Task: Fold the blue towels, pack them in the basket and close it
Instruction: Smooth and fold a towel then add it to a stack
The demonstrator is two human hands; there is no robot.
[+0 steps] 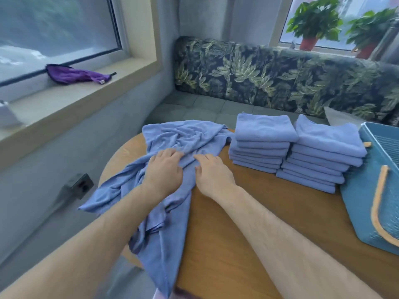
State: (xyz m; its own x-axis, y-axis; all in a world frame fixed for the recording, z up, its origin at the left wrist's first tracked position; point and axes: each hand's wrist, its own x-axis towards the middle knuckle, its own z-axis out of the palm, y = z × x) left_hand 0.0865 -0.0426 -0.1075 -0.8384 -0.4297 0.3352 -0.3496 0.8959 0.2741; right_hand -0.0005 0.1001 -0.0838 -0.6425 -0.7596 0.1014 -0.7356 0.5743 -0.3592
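Note:
A heap of crumpled blue towels (185, 134) lies on the left part of the round wooden table (248, 212), and one long piece hangs over the near-left edge. My left hand (165, 169) grips a bunch of this cloth with curled fingers. My right hand (212, 171) lies beside it, its fingertips pinching a fold of the same cloth. Two stacks of folded blue towels (262, 141) (323, 152) stand side by side at the back of the table. The teal plastic basket (356, 208) with orange handles sits at the right edge, partly cut off.
A leaf-patterned bench seat (280, 74) runs behind the table. A purple cloth (73, 75) lies on the windowsill at left. Two potted plants (313, 22) stand on the right sill. A wall socket (79, 185) is low on the left wall.

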